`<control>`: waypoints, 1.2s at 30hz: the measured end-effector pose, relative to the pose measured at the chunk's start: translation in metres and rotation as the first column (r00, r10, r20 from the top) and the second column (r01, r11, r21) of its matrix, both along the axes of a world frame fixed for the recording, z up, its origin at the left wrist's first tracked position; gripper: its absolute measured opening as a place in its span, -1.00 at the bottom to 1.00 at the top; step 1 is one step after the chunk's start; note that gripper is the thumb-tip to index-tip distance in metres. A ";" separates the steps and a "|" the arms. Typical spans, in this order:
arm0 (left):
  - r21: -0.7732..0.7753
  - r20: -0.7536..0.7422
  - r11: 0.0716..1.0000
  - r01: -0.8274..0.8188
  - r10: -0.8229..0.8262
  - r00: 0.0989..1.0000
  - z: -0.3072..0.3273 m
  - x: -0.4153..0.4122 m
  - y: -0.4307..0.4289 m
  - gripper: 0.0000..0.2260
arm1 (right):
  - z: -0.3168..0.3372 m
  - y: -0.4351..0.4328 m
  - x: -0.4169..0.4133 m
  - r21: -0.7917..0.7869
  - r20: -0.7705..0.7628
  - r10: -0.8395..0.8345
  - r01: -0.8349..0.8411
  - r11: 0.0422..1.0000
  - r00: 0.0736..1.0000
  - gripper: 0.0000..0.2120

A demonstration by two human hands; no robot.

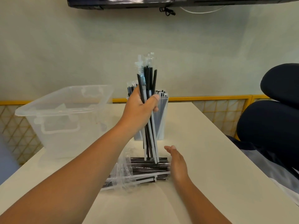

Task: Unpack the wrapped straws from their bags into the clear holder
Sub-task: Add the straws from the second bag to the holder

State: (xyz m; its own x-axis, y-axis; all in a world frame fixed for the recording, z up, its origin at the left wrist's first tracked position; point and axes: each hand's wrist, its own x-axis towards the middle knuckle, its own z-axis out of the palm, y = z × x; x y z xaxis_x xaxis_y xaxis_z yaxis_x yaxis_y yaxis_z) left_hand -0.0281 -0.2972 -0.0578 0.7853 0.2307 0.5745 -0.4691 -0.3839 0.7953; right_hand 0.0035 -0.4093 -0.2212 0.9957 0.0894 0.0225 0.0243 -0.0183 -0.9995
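Held a bunch of wrapped straws [148,75] upright in the left grip [140,105], black and white ones together, with fingers and thumb curled tight round its middle, tops well above the grip and lower ends hanging below it. Had those lower ends just over, perhaps touching, a pile of straws [148,167] lying flat on the counter [210,159] below the left grip. Saw the clear holder [162,120] standing straight behind the left grip, partly hidden by it, with some straws upright inside. Held the right grip [177,162] spread and flat, fingers straight, pinching nothing, low beside the right end of the pile and close to it; could not tell whether touching. Found crumpled clear bags [123,173] at the pile's other end, left of the right grip. Noted a big clear tub [64,113] on the counter left of the left grip, a dark chair [275,126] far right of both grips, a yellow rail [210,98] behind the counter, and a dark screen [161,1] high on the wall above.
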 end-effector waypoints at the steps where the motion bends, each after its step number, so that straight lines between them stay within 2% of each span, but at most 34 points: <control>1: -0.015 0.009 1.000 -0.013 0.013 1.000 0.000 0.001 0.002 -0.91 | 0.001 0.000 -0.001 -0.029 0.009 0.012 -0.012 1.000 1.000 -0.60; 4: -0.010 0.014 0.999 -0.037 0.038 0.999 -0.003 0.002 0.007 -0.98 | 0.014 -0.004 0.003 -0.096 0.076 0.012 -0.004 0.995 0.997 -0.65; 8: 0.001 -0.015 0.999 -0.042 0.042 0.999 -0.017 0.003 0.006 -0.86 | 0.063 -0.009 0.013 -0.012 0.190 0.005 -0.002 1.000 0.982 -0.67; 10: 0.007 -0.039 0.998 -0.055 0.055 0.998 -0.026 0.005 0.002 -0.83 | 0.093 -0.010 0.014 0.038 0.248 0.046 -0.057 0.998 0.968 -0.58; 12: -0.018 -0.056 0.999 -0.041 0.040 0.998 -0.036 0.008 -0.001 -0.84 | 0.119 -0.010 0.014 0.050 0.308 0.127 -0.149 0.988 0.943 -0.66; 14: -0.034 -0.068 0.999 -0.013 0.011 0.998 -0.045 0.012 -0.004 -0.84 | 0.138 -0.008 0.014 -0.053 0.381 0.211 -0.207 0.977 0.900 -0.73; 16: -0.049 -0.068 0.999 0.000 -0.003 0.998 -0.051 0.016 -0.005 -0.77 | 0.149 -0.003 0.014 -0.216 0.432 0.302 -0.228 0.949 0.850 -0.67; 19: -0.082 -0.024 0.997 0.003 -0.004 1.000 -0.056 0.021 -0.007 -0.63 | 0.154 0.009 0.016 -0.308 0.390 0.395 -0.287 0.907 0.831 -0.74; 25: -0.168 -0.012 0.986 -0.017 0.015 1.000 -0.070 0.020 -0.011 -0.48 | 0.149 0.024 0.020 -0.364 0.422 0.355 -0.203 0.909 0.834 -0.76; 29: -0.225 -0.015 0.974 -0.024 0.022 1.000 -0.073 0.021 -0.012 -0.47 | 0.143 0.029 0.022 -0.387 0.416 0.332 -0.165 0.907 0.846 -0.86; 33: -0.268 -0.043 0.963 -0.035 0.024 0.999 -0.083 0.023 -0.012 -0.48 | 0.140 0.033 0.023 -0.419 0.411 0.345 -0.161 0.894 0.844 -0.76; 36: -0.292 -0.081 0.955 -0.042 0.019 0.997 -0.094 0.020 -0.012 -0.54 | 0.135 0.036 0.023 -0.425 0.388 0.350 -0.171 0.889 0.853 -0.78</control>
